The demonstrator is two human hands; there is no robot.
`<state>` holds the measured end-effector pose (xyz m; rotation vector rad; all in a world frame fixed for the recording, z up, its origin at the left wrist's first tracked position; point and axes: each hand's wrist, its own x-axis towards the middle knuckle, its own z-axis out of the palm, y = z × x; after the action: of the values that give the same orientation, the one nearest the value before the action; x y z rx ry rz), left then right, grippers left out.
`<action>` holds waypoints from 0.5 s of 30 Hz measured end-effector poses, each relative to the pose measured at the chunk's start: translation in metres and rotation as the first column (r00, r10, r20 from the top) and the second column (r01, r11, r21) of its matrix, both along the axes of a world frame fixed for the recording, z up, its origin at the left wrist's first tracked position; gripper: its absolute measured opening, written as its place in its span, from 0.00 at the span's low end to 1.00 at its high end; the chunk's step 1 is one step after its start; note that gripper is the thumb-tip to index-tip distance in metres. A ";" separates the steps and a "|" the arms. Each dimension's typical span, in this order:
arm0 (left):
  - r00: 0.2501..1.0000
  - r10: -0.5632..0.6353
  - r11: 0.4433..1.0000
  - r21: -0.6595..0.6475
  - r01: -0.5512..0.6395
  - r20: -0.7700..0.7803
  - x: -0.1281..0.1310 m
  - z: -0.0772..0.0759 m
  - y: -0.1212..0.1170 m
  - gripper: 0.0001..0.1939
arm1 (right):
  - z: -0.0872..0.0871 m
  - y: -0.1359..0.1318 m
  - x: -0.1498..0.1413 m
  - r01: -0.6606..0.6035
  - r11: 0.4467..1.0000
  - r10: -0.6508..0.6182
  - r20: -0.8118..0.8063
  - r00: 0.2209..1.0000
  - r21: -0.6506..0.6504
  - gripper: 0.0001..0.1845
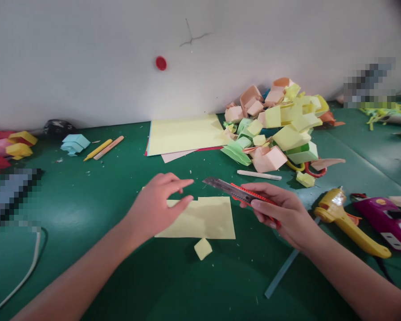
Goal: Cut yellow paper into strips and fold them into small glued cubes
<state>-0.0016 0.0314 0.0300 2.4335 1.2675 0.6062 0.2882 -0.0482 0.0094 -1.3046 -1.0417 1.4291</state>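
My right hand (270, 205) is closed round a box cutter (242, 194) with a red-orange handle. Its blade is out and points left, above the table. Over the left part of a pale yellow paper sheet (207, 220) hovers my left hand (163, 198), index finger and thumb apart, with nothing between them. The sheet lies flat and has a notch in its far edge. Just in front of its near edge is a small folded yellow paper piece (203, 249). Part of the sheet is hidden under my left hand.
A heap of folded paper pieces (274, 120) stands against the wall, right of stacked coloured sheets (183, 136). A white pen (259, 175), a yellow glue gun (350, 223) and a purple power strip (387, 220) lie rightward. Two crayon-like sticks (103, 149) and a white cable (35, 258) are leftward.
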 end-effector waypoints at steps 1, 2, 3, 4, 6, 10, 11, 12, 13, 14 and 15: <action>0.998 -0.041 0.998 -0.035 0.042 0.042 0.011 0.000 -0.007 0.18 | 0.000 -0.001 -0.003 -0.006 1.000 0.006 -0.025 1.000 -0.011 0.21; 0.994 -0.066 0.995 -0.073 0.072 0.091 0.023 0.000 -0.014 0.17 | 0.000 -0.002 -0.006 -0.017 1.000 0.016 -0.052 0.999 -0.022 0.22; 0.988 -0.061 0.990 -0.120 0.078 0.140 0.034 0.000 -0.019 0.15 | 0.000 -0.003 -0.009 -0.032 0.999 0.029 -0.079 0.996 -0.032 0.22; 0.984 -0.037 0.982 -0.176 0.068 0.175 0.044 -0.001 -0.023 0.13 | 0.000 -0.003 -0.011 -0.049 0.998 0.045 -0.106 0.993 -0.043 0.22; 0.966 -0.038 0.964 -0.244 0.102 0.254 0.060 -0.003 -0.028 0.13 | 0.000 -0.005 -0.016 -0.080 0.995 0.068 -0.160 0.985 -0.065 0.23; 0.931 -0.071 0.923 -0.331 0.197 0.357 0.072 -0.007 -0.026 0.05 | 0.001 -0.005 -0.019 -0.110 0.989 0.081 -0.258 0.963 -0.099 0.22; 0.923 -0.060 0.921 -0.334 0.198 0.381 0.071 -0.009 -0.024 0.05 | 0.002 -0.005 -0.018 -0.112 0.988 0.079 -0.276 0.958 -0.105 0.22; 0.915 -0.041 0.925 -0.331 0.187 0.402 0.068 -0.010 -0.022 0.05 | 0.002 -0.005 -0.017 -0.112 0.988 0.077 -0.289 0.954 -0.109 0.22; 0.909 -0.015 0.931 -0.324 0.165 0.417 0.065 -0.010 -0.020 0.05 | 0.002 -0.004 -0.016 -0.108 0.988 0.070 -0.298 0.952 -0.114 0.22; 0.905 0.010 0.937 -0.319 0.140 0.425 0.062 -0.011 -0.018 0.05 | 0.003 -0.003 -0.015 -0.098 0.988 0.058 -0.305 0.951 -0.119 0.22; 0.903 0.035 0.942 -0.316 0.113 0.428 0.058 -0.010 -0.015 0.05 | 0.004 -0.003 -0.014 -0.084 0.989 0.042 -0.311 0.950 -0.124 0.22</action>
<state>0.0560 0.0160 0.0197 1.9061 1.0344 0.7900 0.2745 -0.0507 0.0129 -1.1033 -0.7949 1.7137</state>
